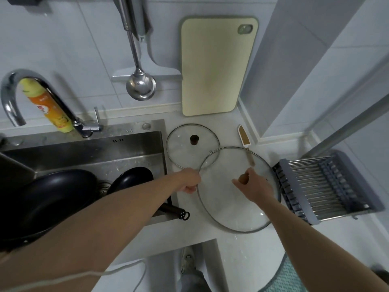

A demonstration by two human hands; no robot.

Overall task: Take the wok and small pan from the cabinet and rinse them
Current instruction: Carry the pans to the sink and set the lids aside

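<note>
Nearest the camera, two bare forearms reach out over a white countertop [189,230]. The right hand [255,185] is closed around the brown knob of a large round glass lid with a metal rim [235,207], which rests on the counter. The left hand [189,180] curls its fingers onto that lid's left edge, pinching the rim.

To the left, the stainless steel sink [134,152] holds both task items: the big black wok [48,199] fills the near left part of the basin, and the small black pan [131,178] sits just beside it to the right, its dark handle sticking out over the sink's near right corner.

Just behind the large lid, and partly overlapped by it, lies a smaller round glass lid with a dark knob [189,144]. A grey dish rack with metal bars [324,186] stands to the right.

Farther back, a curved chrome faucet [42,98] rises behind the sink, with an orange and yellow bottle [48,104] near it. A pale yellow cutting board [214,66] leans on the tiled wall, and a steel ladle [140,85] hangs beside it.
</note>
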